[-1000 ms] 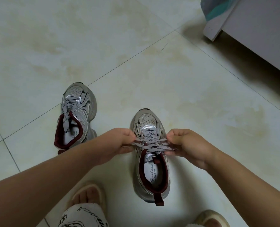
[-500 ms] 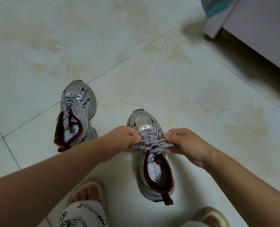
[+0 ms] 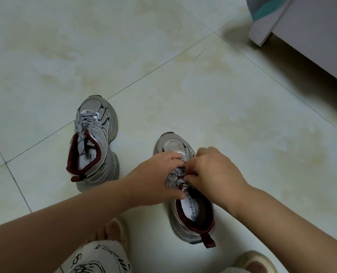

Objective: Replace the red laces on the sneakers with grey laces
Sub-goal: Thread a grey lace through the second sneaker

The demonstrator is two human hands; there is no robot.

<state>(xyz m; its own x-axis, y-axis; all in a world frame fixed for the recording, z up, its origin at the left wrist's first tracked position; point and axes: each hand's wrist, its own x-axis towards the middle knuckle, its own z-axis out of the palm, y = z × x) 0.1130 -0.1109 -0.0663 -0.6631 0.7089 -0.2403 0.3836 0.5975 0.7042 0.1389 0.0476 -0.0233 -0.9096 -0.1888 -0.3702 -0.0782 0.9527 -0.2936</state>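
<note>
Two silver-grey sneakers with dark red lining stand on the tiled floor. The left sneaker (image 3: 96, 138) is laced in grey, its lace ends tucked into the opening. On the right sneaker (image 3: 191, 211) a grey lace (image 3: 175, 175) crosses the tongue. My left hand (image 3: 157, 174) lies over that shoe's lacing, fingers curled around the lace. My right hand (image 3: 213, 170) pinches the lace from the right side. Both hands meet above the tongue and hide most of the lacing. No red lace is in view.
My slippered left foot (image 3: 112, 231) and patterned trouser leg (image 3: 96, 257) sit at the bottom, my right foot (image 3: 254, 265) at the bottom right. A white furniture piece (image 3: 309, 36) fills the top right corner. Pale floor tiles (image 3: 124, 46) stretch beyond the shoes.
Both hands have come together over the middle of the right sneaker, from pulling the lace ends outward at its sides. The shoe has turned slightly.
</note>
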